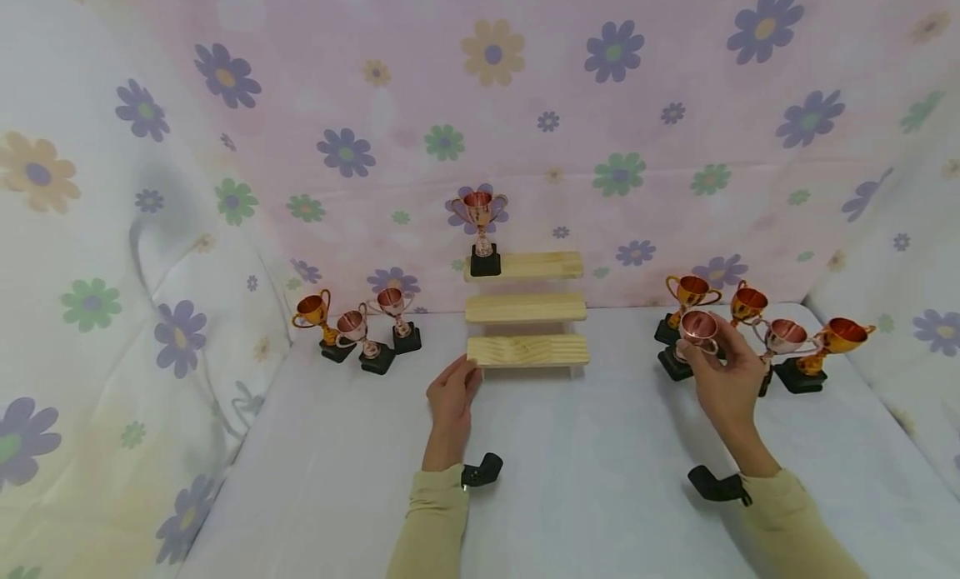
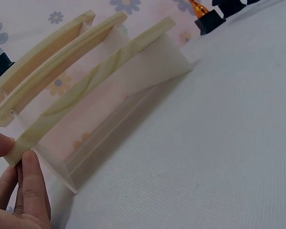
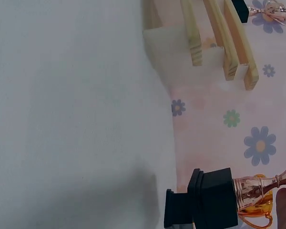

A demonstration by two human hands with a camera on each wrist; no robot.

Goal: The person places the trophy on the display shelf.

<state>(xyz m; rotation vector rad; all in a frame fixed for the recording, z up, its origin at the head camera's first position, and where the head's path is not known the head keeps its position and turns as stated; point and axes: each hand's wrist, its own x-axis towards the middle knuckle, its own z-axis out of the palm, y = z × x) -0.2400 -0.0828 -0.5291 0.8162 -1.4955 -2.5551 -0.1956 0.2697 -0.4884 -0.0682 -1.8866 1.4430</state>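
Observation:
A three-step wooden stand [image 1: 527, 350] sits in the middle of the white table, against the flowered backdrop. One copper trophy [image 1: 480, 229] on a black base stands at the left end of its top step. My left hand [image 1: 468, 371] pinches the left end of the lowest step [image 2: 86, 90] between thumb and fingers [image 2: 31, 176]. To the right, my right hand [image 1: 701, 346] grips the cup of a pinkish trophy [image 1: 697, 327]; its black base [image 3: 214, 198] fills the bottom of the right wrist view. Whether that base touches the table I cannot tell.
Three trophies [image 1: 356, 333] stand left of the stand. Several more trophies [image 1: 787, 341] cluster at the right, behind and beside my right hand. Flowered cloth walls close in the back and both sides. White tabletop [image 1: 600, 479] stretches in front of the stand.

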